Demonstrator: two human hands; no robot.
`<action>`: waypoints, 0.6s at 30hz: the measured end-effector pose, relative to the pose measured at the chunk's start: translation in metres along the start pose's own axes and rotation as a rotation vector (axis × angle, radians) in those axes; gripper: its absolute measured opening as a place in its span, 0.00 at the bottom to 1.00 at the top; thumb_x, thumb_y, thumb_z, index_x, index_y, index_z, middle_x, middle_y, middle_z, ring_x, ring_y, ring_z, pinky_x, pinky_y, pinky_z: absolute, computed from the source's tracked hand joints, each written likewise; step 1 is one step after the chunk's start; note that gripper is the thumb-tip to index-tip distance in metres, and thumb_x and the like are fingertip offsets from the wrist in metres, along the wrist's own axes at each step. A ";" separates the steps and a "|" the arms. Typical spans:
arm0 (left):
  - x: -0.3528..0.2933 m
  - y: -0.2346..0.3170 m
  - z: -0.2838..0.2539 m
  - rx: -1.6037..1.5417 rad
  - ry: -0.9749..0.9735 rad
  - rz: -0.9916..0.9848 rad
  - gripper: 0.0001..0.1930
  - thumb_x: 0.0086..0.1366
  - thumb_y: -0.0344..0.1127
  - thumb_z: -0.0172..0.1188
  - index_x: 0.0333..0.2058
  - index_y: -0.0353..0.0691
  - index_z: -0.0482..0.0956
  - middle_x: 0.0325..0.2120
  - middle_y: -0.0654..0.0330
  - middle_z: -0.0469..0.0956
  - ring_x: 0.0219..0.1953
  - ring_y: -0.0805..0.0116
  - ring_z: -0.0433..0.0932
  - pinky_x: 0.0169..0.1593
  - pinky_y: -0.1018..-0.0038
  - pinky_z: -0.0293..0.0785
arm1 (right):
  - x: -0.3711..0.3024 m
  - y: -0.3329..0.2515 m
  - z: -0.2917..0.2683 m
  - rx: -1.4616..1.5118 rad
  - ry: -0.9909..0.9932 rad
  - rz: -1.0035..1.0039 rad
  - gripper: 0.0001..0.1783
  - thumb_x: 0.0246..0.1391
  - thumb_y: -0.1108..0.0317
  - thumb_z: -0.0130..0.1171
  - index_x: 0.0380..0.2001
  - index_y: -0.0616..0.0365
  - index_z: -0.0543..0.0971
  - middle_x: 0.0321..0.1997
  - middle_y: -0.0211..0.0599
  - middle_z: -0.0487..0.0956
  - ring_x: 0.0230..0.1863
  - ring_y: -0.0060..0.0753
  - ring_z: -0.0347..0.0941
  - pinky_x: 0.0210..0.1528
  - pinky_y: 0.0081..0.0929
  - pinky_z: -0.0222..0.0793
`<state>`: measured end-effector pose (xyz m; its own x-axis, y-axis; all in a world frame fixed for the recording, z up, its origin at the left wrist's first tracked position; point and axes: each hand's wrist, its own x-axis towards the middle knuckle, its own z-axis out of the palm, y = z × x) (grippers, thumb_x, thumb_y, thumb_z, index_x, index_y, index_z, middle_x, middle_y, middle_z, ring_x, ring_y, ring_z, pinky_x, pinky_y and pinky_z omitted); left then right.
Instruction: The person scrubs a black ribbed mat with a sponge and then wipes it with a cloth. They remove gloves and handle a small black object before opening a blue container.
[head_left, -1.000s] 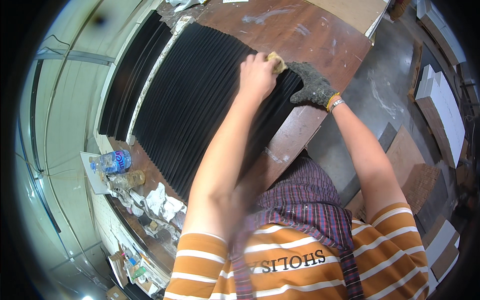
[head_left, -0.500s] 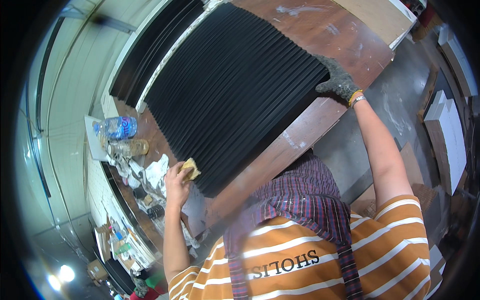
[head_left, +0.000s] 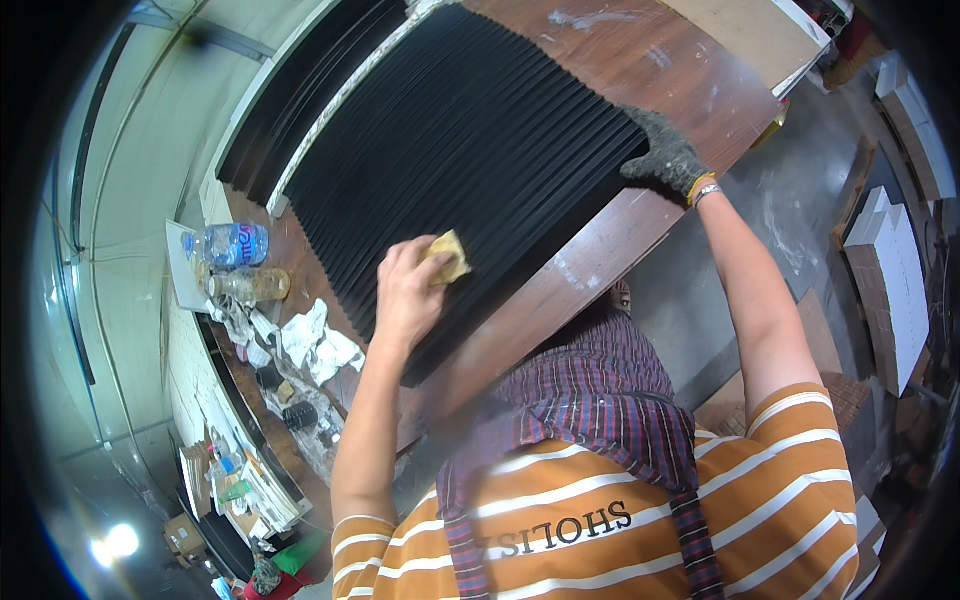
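A bare left hand [head_left: 408, 298] pinches a yellow sponge [head_left: 451, 258] over the lower-left part of black strips [head_left: 450, 140] on a brown table [head_left: 590, 240], their length slanting to the upper right, where the gloved right hand [head_left: 668, 152], thumb spread, braces their ends.

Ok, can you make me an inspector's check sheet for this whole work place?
Surface: brown table, pale smears on it.
Work things: black strips side by side; yellow pad.
Clutter: two bottles, crumpled white material.
Hands: bare left hand holds the pad over the strips; gloved right hand at the strips' right end.
Cables: dark line on the left wall; cable or not, can't tell.
Surroundings: grey floor, white-topped stack on the right.
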<state>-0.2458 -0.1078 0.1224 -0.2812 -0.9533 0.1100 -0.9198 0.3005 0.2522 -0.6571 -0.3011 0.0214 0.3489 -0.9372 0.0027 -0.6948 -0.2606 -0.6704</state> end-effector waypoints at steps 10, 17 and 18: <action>0.235 0.132 0.090 -0.208 0.081 0.223 0.18 0.58 0.24 0.65 0.49 0.41 0.84 0.56 0.50 0.76 0.59 0.49 0.75 0.61 0.59 0.74 | -0.001 0.025 -0.011 -0.151 0.002 -0.185 0.56 0.39 0.43 0.73 0.71 0.53 0.65 0.73 0.50 0.65 0.75 0.55 0.56 0.78 0.46 0.48; 0.206 0.139 0.078 -0.132 -0.050 0.187 0.18 0.57 0.20 0.60 0.46 0.40 0.86 0.54 0.50 0.78 0.56 0.49 0.76 0.59 0.57 0.74 | -0.003 0.029 -0.006 -0.209 0.056 -0.261 0.53 0.42 0.36 0.71 0.67 0.54 0.70 0.75 0.50 0.63 0.77 0.54 0.54 0.79 0.49 0.43; 0.187 0.131 0.058 -0.061 -0.170 0.090 0.18 0.57 0.19 0.59 0.45 0.39 0.87 0.54 0.51 0.78 0.56 0.50 0.76 0.59 0.57 0.74 | -0.004 0.029 -0.007 -0.206 0.047 -0.262 0.52 0.43 0.36 0.70 0.68 0.54 0.70 0.76 0.49 0.62 0.77 0.54 0.53 0.80 0.49 0.42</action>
<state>-0.4345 -0.2483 0.1198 -0.4085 -0.9123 -0.0275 -0.8721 0.3813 0.3067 -0.6832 -0.3062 0.0070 0.5067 -0.8403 0.1927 -0.6992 -0.5313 -0.4783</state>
